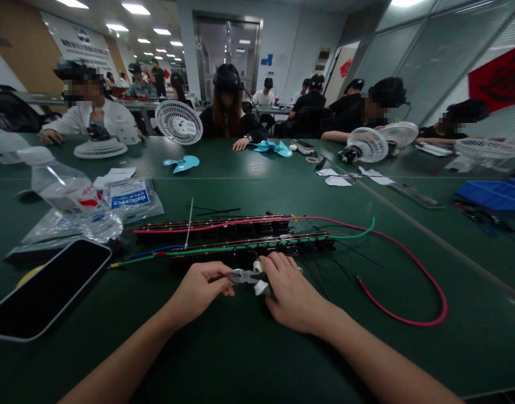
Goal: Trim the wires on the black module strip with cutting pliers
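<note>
Pliers [244, 276] with white-and-grey handles lie across the middle, their jaws pointing left. My right hand [289, 292] is wrapped round their handles. At the jaw tips my left hand [205, 286] is closed, thumb against fingers; what it pinches, if anything, is too small to make out. Just beyond the hands are two long black strips, the farther one [244, 227] and the nearer one [236, 255]. A red wire [409, 252] runs along the farther strip and loops round to the right. Along the nearer strip lies a green wire [345, 237]. A white cable tie [189, 224] stands up near their left part.
On the left are a phone [51, 286], a plastic bottle [72, 193] and a clear bag [135, 199]. Black cable ties lie round the strips. Blue fan blades [272, 148], fan parts and a blue tray [493, 194] are farther back. Several people sit beyond.
</note>
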Tool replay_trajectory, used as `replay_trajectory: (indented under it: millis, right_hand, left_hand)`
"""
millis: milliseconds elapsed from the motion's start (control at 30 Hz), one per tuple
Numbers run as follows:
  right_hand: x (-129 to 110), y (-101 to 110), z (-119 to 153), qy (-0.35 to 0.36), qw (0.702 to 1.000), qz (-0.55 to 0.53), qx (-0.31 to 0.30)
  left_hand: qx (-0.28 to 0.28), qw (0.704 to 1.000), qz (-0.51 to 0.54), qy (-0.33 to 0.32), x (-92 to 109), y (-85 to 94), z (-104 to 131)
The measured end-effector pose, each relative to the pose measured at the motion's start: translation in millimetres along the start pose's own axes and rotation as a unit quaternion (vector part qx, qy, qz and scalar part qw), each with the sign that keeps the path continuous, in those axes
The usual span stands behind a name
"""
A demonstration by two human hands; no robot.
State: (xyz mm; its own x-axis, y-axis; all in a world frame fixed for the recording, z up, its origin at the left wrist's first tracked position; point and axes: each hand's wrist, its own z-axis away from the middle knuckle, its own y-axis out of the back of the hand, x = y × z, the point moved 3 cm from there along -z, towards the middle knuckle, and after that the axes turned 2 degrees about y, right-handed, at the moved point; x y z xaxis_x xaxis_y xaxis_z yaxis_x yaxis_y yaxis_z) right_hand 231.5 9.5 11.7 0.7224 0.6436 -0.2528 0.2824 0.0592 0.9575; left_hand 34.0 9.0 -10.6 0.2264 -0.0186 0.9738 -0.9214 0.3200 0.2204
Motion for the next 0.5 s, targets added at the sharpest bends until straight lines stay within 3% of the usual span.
replay_trajectory:
  millis: [500]
  right_hand:
    - [-0.6, -0.5, 0.0, -0.002, 1.000, 0.014, 0.001]
  left_hand:
    - [0.002, 1.000, 0.002, 0.003, 0.4, 0.2, -0.2]
